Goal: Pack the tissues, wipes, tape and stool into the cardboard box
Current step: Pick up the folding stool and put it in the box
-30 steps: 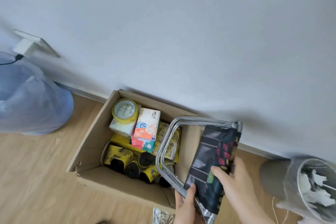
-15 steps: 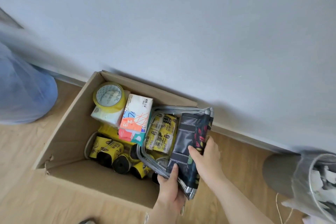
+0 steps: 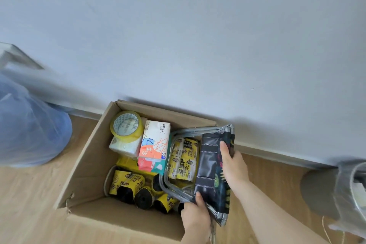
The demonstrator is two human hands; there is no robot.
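Note:
An open cardboard box (image 3: 87,166) stands on the floor against the wall. At its back left a yellow tape roll (image 3: 126,126) rests on a white tissue pack (image 3: 122,147). Beside them leans a white and orange tissue pack (image 3: 154,144). Yellow packs (image 3: 184,159) lie under the folded stool (image 3: 211,166), whose metal frame and dark patterned seat slant into the box's right side. My left hand (image 3: 196,215) grips the stool's lower end. My right hand (image 3: 233,164) holds its seat from the right.
Several yellow and black rolls (image 3: 130,186) lie at the box's front. A blue translucent bag (image 3: 29,125) sits on the floor at the left. A grey bin with a plastic liner (image 3: 340,188) stands at the right. Wooden floor surrounds the box.
The stool has gone down from above the box's right rim into the box, both hands holding it throughout. The view has shifted a little.

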